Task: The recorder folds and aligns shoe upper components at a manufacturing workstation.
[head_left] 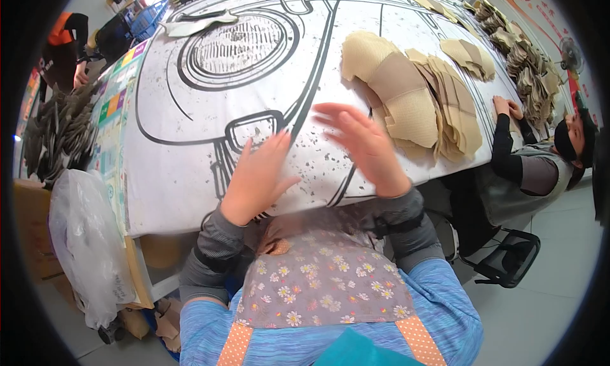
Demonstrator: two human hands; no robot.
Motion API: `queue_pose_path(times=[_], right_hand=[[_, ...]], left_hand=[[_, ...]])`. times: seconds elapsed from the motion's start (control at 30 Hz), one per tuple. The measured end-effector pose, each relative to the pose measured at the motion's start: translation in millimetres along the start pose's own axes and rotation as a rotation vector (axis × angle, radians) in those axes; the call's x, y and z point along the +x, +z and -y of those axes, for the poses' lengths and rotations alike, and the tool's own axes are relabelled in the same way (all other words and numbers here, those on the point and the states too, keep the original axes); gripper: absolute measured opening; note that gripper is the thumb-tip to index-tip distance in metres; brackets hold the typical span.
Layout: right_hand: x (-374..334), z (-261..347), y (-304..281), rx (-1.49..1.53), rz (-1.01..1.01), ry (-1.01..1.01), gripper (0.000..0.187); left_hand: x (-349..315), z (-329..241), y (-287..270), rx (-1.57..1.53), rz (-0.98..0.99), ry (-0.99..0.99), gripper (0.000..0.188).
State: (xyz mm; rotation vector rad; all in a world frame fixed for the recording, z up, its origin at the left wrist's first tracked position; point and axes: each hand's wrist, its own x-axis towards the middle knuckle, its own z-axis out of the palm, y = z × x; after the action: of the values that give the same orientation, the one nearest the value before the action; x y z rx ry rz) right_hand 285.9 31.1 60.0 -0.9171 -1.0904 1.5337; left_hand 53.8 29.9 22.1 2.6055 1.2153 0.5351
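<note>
Head view: left hand (255, 179) and right hand (368, 143) (blurred) spread empty over printed cloth (171, 178).

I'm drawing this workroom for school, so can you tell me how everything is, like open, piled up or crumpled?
Left hand: open, holding nothing
Right hand: open, holding nothing, a bit blurred
Tan pieces: piled, overlapping
Tablecloth: spread out, speckled with dark marks
Clear plastic bag: crumpled
Dark pieces on the left: heaped
Fan: can't tell if it's spinning
</note>
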Motion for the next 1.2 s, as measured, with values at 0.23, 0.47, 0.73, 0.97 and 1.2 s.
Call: queue_pose_path(times=[0.23,0.47,0.73,0.97,1.2], right_hand=[[-2,-10,-130,-1.505,-0.719,-0.306,0.053],[-37,-44,-79,-1.441,-0.452,-0.292,0.057],[-62,-74,-55,-1.313,-0.494,-0.471,0.021],[-55,-74,-50,-1.305,-0.477,-0.503,0.02],[-52,-70,-52,-1.322,-0.472,-0.438,0.022]], left_hand=[[16,59,-54,-0.197,0.24,-0.142,0.044],[137,220,-91,-0.32,-0.065,-0.373,0.026],[275,283,-21,-1.082,-0.216,-0.818,0.035],[335,369,29,-1.768,-0.704,-0.989,0.044],[370,380,53,-1.685,-0.671,-0.965,0.034]])
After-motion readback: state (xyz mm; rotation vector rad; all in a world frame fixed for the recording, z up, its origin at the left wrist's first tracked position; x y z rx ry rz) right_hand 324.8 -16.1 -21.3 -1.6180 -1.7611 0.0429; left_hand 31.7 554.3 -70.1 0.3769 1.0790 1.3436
